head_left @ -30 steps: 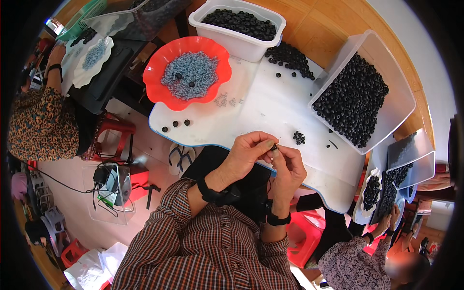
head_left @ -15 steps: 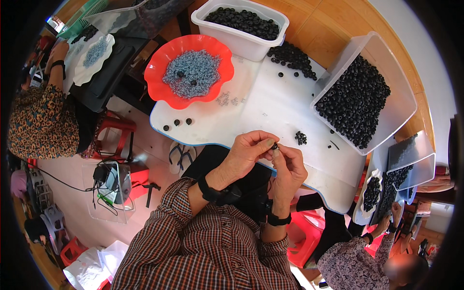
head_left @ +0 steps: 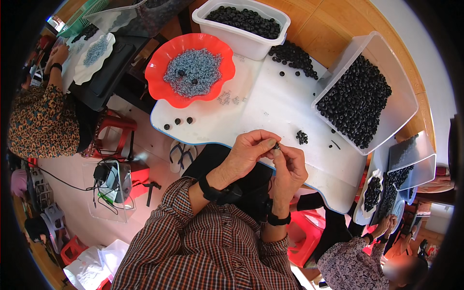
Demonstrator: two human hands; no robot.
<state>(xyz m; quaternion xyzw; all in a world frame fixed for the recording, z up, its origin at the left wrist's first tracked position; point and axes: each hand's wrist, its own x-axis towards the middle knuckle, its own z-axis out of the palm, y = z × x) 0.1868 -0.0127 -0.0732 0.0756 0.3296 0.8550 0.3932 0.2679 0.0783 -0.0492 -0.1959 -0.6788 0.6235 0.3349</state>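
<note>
At the table's near edge, my left hand (head_left: 245, 152) and my right hand (head_left: 290, 166) meet with their fingertips pinched together. Between them is a small round black piece (head_left: 276, 145), mostly covered by the thumbs and fingers. Just right of the hands, a small cluster of tiny black pieces (head_left: 301, 137) lies on the white tabletop (head_left: 270, 111). Three round black pieces (head_left: 177, 121) sit in a row near the left edge. Beyond them stands a red scalloped bowl (head_left: 155, 79) holding many small grey-blue pieces (head_left: 193, 67) and a couple of black ones.
A white tub (head_left: 237, 44) of black pieces stands at the back. Loose black pieces (head_left: 295, 57) lie beside it. A tilted clear bin (head_left: 403, 104) spills black pieces at right. Co-workers sit left (head_left: 43, 121) and lower right (head_left: 355, 263). A clear box with cables (head_left: 108, 188) is on the floor.
My hands keep the same pinch in nearly the same place. At lower right, the co-worker's hands have shifted slightly.
</note>
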